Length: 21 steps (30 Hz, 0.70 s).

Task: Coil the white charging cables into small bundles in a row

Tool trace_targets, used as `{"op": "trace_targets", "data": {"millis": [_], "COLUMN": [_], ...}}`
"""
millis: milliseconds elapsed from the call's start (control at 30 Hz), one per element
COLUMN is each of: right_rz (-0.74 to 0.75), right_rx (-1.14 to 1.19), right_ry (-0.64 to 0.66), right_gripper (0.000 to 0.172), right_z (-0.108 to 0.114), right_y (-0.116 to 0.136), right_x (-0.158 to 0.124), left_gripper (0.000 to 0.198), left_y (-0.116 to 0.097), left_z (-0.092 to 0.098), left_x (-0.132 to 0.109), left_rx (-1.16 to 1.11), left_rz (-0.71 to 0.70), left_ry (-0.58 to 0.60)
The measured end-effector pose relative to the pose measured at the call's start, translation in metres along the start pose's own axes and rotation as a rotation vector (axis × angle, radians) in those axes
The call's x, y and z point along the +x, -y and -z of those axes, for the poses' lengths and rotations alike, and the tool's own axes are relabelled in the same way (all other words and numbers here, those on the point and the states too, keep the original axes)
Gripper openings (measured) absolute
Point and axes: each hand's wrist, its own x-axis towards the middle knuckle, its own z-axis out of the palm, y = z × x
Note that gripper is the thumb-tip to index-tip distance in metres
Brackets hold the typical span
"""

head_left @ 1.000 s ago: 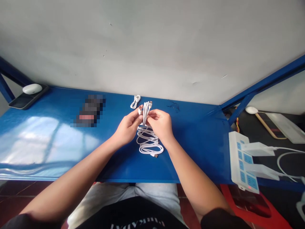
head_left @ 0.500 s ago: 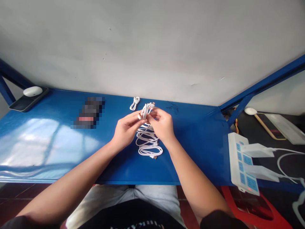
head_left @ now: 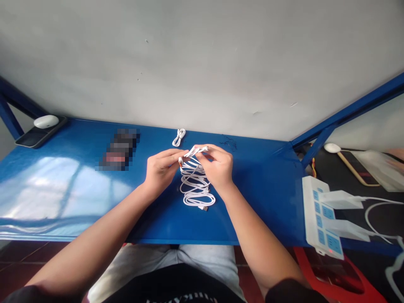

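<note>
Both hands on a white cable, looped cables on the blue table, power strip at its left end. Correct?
No: head view shows the power strip at the right end. Left hand and right hand are on a white cable, looped cables on the blue table.

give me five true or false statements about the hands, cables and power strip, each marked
1. The left hand and right hand both hold a white cable bundle. True.
2. Two white adapters are plugged into the power strip. True.
3. The right hand is touching the power strip. False: it is on the white cable bundle.
4. A small white coil lies on the blue tabletop. True.
5. No cable lies between the forearms. False: white loops lie there.
</note>
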Motion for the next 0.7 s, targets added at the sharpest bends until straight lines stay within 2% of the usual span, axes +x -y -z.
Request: {"op": "trace_targets", "data": {"millis": [133,333,700], "right_rz": [0.075,0.052,0.186], "right_rx": [-0.036,-0.097,-0.212], "right_ry": [0.003,-0.019,-0.076], "right_gripper": [0.016,0.014,0.015], "right_z": [0.0,-0.004,-0.009], "right_y": [-0.003,-0.008,-0.015], "right_x": [-0.001,-0.004,-0.01], "left_gripper": [0.016,0.02,0.023], "left_y": [0.002,0.003,0.008], "left_z": [0.005,0.005,0.007], "left_x": [0.002,0.003,0.004], "left_rx": [-0.017,-0.034,0.006], "left_rz": [-0.005,0.059,-0.028], "left_ry": [0.038,0.021,-0.009]}}
